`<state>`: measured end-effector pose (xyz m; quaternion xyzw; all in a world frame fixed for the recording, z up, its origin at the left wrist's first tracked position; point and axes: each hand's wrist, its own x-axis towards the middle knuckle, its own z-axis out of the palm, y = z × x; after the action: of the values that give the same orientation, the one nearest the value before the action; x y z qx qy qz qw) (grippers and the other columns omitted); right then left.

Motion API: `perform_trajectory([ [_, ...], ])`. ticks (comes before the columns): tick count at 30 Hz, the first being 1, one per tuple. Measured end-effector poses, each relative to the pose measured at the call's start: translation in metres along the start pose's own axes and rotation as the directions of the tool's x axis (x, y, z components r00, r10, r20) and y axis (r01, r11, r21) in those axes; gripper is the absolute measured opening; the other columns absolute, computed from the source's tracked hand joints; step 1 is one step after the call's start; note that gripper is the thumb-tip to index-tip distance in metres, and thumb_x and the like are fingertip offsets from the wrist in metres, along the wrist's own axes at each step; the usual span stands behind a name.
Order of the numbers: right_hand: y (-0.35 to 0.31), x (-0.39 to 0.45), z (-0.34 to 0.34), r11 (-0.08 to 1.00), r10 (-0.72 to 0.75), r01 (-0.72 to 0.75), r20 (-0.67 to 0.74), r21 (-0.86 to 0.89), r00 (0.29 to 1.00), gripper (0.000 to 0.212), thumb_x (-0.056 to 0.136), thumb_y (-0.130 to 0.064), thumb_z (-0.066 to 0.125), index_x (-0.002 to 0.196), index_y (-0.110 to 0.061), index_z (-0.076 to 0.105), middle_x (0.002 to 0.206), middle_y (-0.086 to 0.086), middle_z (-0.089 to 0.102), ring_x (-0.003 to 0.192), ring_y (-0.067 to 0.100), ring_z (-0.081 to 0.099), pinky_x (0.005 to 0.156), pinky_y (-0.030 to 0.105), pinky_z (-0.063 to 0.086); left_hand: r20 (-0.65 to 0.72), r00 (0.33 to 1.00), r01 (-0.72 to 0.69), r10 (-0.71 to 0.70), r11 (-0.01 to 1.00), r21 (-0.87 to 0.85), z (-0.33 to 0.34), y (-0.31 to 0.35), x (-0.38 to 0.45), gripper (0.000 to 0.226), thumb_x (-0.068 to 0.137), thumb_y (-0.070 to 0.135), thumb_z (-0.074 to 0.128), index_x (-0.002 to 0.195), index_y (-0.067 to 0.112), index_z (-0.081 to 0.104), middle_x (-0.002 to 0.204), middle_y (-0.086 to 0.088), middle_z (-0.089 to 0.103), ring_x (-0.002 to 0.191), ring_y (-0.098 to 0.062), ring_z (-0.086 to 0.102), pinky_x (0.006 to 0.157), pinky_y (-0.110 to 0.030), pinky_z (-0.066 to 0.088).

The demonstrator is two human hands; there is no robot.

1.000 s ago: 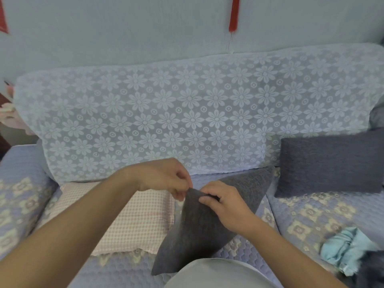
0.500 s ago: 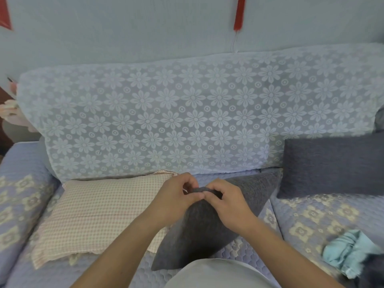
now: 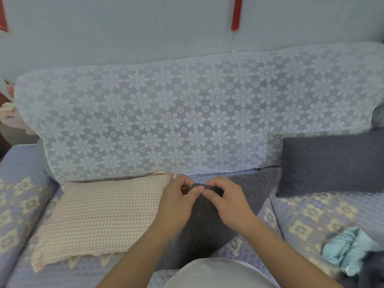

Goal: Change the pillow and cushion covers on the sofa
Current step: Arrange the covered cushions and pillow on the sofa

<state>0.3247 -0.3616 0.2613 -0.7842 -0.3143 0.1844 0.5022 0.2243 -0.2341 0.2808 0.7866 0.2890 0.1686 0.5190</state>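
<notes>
Left hand (image 3: pixel 176 201) has closed in beside right hand (image 3: pixel 227 204); both now pinch the dark grey textured cushion (image 3: pixel 207 229) at its top edge. Cover removal is probably starting.

Red tassel (image 3: pixel 236 13) on pale wall (image 3: pixel 124 28); lace throw (image 3: pixel 187 113) below.

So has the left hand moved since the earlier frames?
Yes. The left hand slid right, off the checked pillow, and now pinches the grey cushion edge beside the right hand.
</notes>
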Motion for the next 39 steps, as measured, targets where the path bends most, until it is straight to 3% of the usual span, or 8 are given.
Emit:
perform_trajectory([
  [7,0.010,0.007,-0.014,0.901,-0.110,0.254,0.382,-0.351,0.918,0.048,0.079,-0.050,0.074,0.123,-0.044,0.056,0.115,-0.021,0.060,0.112,0.001,0.047,0.102,0.021,0.032,0.116,0.993,0.020,-0.001,0.987,-0.161,-0.010,0.004,0.005,0.027,0.082,0.000,0.078,0.071,0.022,0.067,0.075,0.012,0.067,0.079,-0.005,0.064,0.081,-0.026,0.050],
  [10,0.025,0.018,-0.020,0.840,-0.056,0.156,0.203,-0.520,0.978,0.023,0.088,-0.045,0.068,0.082,-0.024,0.062,0.079,-0.009,0.062,0.080,0.010,0.055,0.083,0.035,0.046,0.104,0.994,0.000,0.016,0.988,-0.154,-0.016,0.001,0.010,0.033,0.091,0.011,0.073,0.119,0.029,0.071,0.111,0.016,0.074,0.109,0.001,0.066,0.101,-0.023,0.048],
  [18,-0.016,0.050,-0.102,0.929,0.336,-0.198,-0.488,0.313,0.806,0.027,0.103,-0.039,0.051,0.086,-0.023,0.065,0.090,-0.001,0.068,0.086,0.015,0.065,0.078,0.033,0.052,0.255,0.907,0.117,-0.334,0.785,0.609,-0.055,-0.143,0.002,0.112,0.072,0.057,0.083,0.161,0.028,0.020,0.162,0.009,0.030,0.146,-0.016,0.035,0.115,-0.036,0.036],
  [24,-0.006,0.060,-0.143,0.740,0.522,-0.072,-0.504,0.668,0.688,0.045,0.099,-0.050,0.054,0.122,-0.013,0.065,0.112,0.001,0.071,0.099,0.016,0.069,0.082,0.033,0.058,-0.148,0.981,0.192,-0.128,0.773,0.605,-0.046,-0.136,0.067,0.073,0.082,0.045,0.078,0.145,0.027,0.048,0.151,-0.011,0.041,0.137,-0.038,0.039,0.111,-0.052,0.035],
  [28,0.037,0.046,-0.161,0.636,0.623,-0.103,-0.431,0.765,0.653,0.046,0.099,-0.055,0.049,0.097,-0.016,0.073,0.082,-0.003,0.077,0.075,0.014,0.074,0.075,0.033,0.058,0.247,0.962,-0.120,-0.117,0.632,0.766,-0.032,-0.130,0.082,0.012,0.090,0.038,0.066,0.096,0.030,0.073,0.125,0.008,0.059,0.118,-0.022,0.056,0.100,-0.038,0.041],
  [32,0.161,0.002,-0.170,0.531,0.843,-0.822,-0.225,0.207,0.489,0.039,0.103,-0.028,0.048,0.087,-0.003,0.073,0.094,0.009,0.076,0.098,0.026,0.066,0.090,0.032,0.046,0.645,0.613,-0.170,-0.456,0.721,0.672,0.000,-0.176,0.022,0.013,0.098,0.028,0.060,0.086,0.028,0.063,0.095,0.014,0.056,0.086,-0.005,0.054,0.079,-0.019,0.043],
  [34,0.206,-0.025,-0.166,0.400,0.866,-0.888,-0.222,-0.227,0.447,0.032,0.102,-0.022,0.048,0.115,-0.001,0.069,0.127,0.017,0.065,0.116,0.029,0.059,0.092,0.029,0.043,0.611,0.622,-0.008,-0.490,0.776,0.631,0.019,-0.196,-0.005,0.019,0.100,0.029,0.059,0.081,0.032,0.058,0.090,0.014,0.056,0.078,0.001,0.056,0.071,-0.009,0.040],
  [39,0.226,-0.010,-0.086,0.523,0.834,-0.787,0.008,-0.328,0.551,0.037,0.101,-0.022,0.056,0.135,-0.006,0.058,0.138,0.008,0.058,0.123,0.028,0.056,0.103,0.039,0.045,0.465,0.613,0.299,-0.639,0.732,0.612,0.061,-0.244,-0.009,0.029,0.103,0.022,0.052,0.076,0.017,0.062,0.082,0.005,0.059,0.085,-0.013,0.061,0.063,-0.009,0.037],
])
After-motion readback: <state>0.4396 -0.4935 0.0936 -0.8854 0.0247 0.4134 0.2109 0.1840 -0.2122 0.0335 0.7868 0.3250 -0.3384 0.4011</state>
